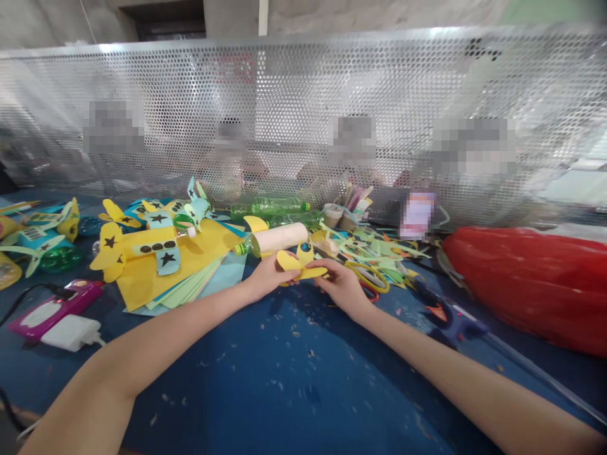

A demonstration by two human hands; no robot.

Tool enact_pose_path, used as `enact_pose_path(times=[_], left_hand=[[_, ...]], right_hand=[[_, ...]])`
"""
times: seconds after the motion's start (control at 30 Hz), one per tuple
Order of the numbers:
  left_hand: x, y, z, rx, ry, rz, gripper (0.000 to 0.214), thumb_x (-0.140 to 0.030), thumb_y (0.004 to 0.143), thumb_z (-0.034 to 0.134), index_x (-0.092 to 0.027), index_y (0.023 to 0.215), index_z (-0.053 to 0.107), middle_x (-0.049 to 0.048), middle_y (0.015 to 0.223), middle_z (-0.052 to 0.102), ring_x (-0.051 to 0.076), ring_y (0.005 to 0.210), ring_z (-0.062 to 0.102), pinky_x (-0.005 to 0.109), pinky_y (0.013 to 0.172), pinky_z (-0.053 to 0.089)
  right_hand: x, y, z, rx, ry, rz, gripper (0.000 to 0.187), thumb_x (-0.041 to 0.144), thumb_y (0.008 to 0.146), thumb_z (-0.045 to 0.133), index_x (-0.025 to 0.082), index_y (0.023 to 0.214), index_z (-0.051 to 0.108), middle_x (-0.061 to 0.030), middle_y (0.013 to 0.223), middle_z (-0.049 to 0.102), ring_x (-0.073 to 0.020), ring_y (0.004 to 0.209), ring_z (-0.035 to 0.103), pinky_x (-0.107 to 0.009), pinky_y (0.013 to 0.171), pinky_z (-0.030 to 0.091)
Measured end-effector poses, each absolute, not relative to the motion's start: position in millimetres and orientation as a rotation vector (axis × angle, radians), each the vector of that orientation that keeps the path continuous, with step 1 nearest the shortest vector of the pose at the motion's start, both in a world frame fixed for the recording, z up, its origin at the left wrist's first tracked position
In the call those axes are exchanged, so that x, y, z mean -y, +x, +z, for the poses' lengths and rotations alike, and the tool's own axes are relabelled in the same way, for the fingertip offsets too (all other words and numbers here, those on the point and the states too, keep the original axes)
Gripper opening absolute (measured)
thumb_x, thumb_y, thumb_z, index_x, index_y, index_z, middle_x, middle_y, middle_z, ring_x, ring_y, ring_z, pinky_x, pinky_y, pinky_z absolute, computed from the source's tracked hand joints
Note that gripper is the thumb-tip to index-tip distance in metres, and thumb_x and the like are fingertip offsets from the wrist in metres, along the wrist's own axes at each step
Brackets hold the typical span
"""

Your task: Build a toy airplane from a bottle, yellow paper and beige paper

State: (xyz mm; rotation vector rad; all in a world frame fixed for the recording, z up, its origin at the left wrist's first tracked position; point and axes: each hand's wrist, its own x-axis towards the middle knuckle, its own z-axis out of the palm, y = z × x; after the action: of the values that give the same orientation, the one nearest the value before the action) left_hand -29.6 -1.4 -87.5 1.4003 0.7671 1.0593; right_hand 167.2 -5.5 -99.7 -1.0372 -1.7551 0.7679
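Observation:
Between my two hands is a yellow paper propeller with rounded blades and a dark spot near its middle. My left hand pinches it from the left, and my right hand grips the blade tip on the right. Just behind them lies a green plastic bottle wrapped in white paper, with a yellow fin at its neck end. Scissors with yellow handles rest beyond my right hand, beside red handles partly hidden by it.
Finished bottle planes and paper sheets lie left. Near them is a purple power strip with a white charger. Paper scraps, a blue glue gun and a red plastic bag are right. A perforated metal screen stands behind.

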Motion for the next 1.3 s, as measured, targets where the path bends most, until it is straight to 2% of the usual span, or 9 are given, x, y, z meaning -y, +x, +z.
enact_pose_path(times=[0.27,0.4,0.53,0.67,0.87,0.97,1.07,1.17,1.3], left_hand=[[-2.7,-31.1,-90.2,-0.835,1.396,1.117,0.040,-0.026,0.069,0.079,-0.013,0.101,0.061,0.0050,0.087,0.070,0.016,0.070,0.067,0.029,0.065,0.056],[-3.0,-32.3,-90.1,-0.873,1.455,1.122,0.041,-0.024,0.069,0.080,-0.013,0.105,0.062,0.0051,0.090,0.070,0.018,0.078,0.068,0.032,0.071,0.058],[-3.3,-32.4,-92.4,-0.887,1.500,1.133,0.037,-0.020,0.073,0.076,-0.013,0.106,0.062,0.0051,0.093,0.070,0.018,0.083,0.067,0.032,0.076,0.057],[-4.1,-32.2,-93.2,-0.904,1.582,1.083,0.037,-0.021,0.075,0.074,-0.014,0.109,0.061,0.0065,0.096,0.071,0.019,0.085,0.068,0.034,0.075,0.058],[-8.2,-39.9,-75.6,-1.083,2.041,0.852,0.055,-0.013,0.068,0.073,-0.015,0.121,0.060,0.0082,0.104,0.072,0.023,0.088,0.068,0.039,0.083,0.055],[-9.8,-46.0,-64.3,-1.037,2.136,0.715,0.058,-0.014,0.071,0.068,-0.015,0.128,0.057,0.0062,0.096,0.073,0.020,0.082,0.068,0.034,0.076,0.054],[-10.3,-50.3,-57.7,-1.127,2.186,0.631,0.066,-0.015,0.072,0.067,-0.016,0.136,0.052,0.0014,0.082,0.071,0.017,0.068,0.064,0.029,0.065,0.050],[-11.9,-53.3,-55.9,-1.181,2.216,0.635,0.071,-0.013,0.072,0.065,-0.016,0.140,0.048,0.0064,0.100,0.072,0.016,0.070,0.062,0.029,0.065,0.049],[-16.5,-57.2,-57.5,-1.180,2.310,0.690,0.071,-0.008,0.071,0.060,-0.018,0.140,0.049,0.0129,0.135,0.061,0.017,0.084,0.065,0.031,0.074,0.052]], right_hand=[[8.3,166.9,-96.3,1.796,-1.026,0.813,0.029,0.023,0.072,0.063,0.021,0.101,0.068,-0.0060,0.095,0.071,-0.0121,0.057,0.058,-0.025,0.048,0.049],[11.2,163.9,-94.4,1.856,-0.957,0.828,0.025,0.029,0.080,0.062,0.021,0.104,0.064,-0.0070,0.105,0.070,-0.0096,0.054,0.058,-0.025,0.046,0.050],[9.6,163.1,-97.2,1.854,-0.973,0.807,0.024,0.028,0.080,0.062,0.022,0.103,0.062,-0.0063,0.100,0.069,-0.0132,0.062,0.063,-0.025,0.047,0.052],[0.6,168.7,-97.2,1.784,-1.050,0.622,0.025,0.035,0.084,0.061,0.022,0.105,0.057,-0.0058,0.088,0.070,-0.0201,0.076,0.068,-0.032,0.060,0.057],[-19.6,188.6,-90.8,1.862,-1.192,0.294,0.016,0.026,0.087,0.054,0.020,0.098,0.063,-0.0084,0.091,0.072,-0.0223,0.080,0.069,-0.038,0.074,0.057],[-22.5,192.4,-92.0,2.041,-1.259,0.110,0.018,0.024,0.086,0.057,0.019,0.099,0.069,-0.0103,0.096,0.074,-0.0266,0.092,0.068,-0.044,0.086,0.055],[-18.5,189.3,-94.8,2.240,-1.208,0.017,0.029,0.031,0.087,0.062,0.019,0.113,0.069,-0.0119,0.108,0.074,-0.0298,0.107,0.065,-0.046,0.095,0.052],[-13.1,184.8,-96.8,2.349,-1.172,0.008,0.036,0.034,0.089,0.062,0.018,0.121,0.067,-0.0132,0.109,0.073,-0.0290,0.106,0.065,-0.044,0.092,0.053],[-12.1,183.8,-97.1,2.359,-1.195,0.010,0.023,0.030,0.089,0.063,0.018,0.108,0.070,-0.0111,0.101,0.074,-0.0270,0.098,0.066,-0.042,0.089,0.054]])
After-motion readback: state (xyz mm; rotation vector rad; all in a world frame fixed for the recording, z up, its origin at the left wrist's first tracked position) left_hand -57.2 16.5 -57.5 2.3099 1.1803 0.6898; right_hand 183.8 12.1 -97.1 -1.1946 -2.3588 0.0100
